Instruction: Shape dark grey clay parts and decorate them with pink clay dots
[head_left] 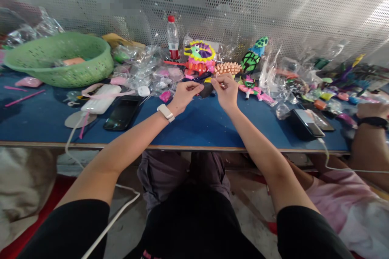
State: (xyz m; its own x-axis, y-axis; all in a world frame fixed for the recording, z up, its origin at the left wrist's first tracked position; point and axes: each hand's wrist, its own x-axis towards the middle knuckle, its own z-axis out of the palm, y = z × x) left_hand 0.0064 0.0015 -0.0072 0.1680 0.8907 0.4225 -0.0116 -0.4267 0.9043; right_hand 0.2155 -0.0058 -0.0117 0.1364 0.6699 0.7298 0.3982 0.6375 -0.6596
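My left hand point(184, 96), with a pale band on its wrist, pinches the left side of a small dark flat piece point(207, 90) that looks like soft clay. On the other side, my right hand point(226, 91) has its fingers pinched at the piece's edge. Both hands are just above the blue table, close together. Behind them stands a colourful clay figure point(199, 57) with a yellow scalloped rim and a red-orange base. A peach-coloured bumpy clay piece point(227, 68) lies just beyond my right hand, and a small green and pink figure point(251, 85) is to its right.
At left are a green basket point(100, 62), a white power bank point(101, 99) and a black phone point(122, 113). A red-capped bottle point(173, 38) stands behind. Clear wrappers and clay packets cover the back. A dark device point(305, 123) and another person's hand point(372, 111) are at right.
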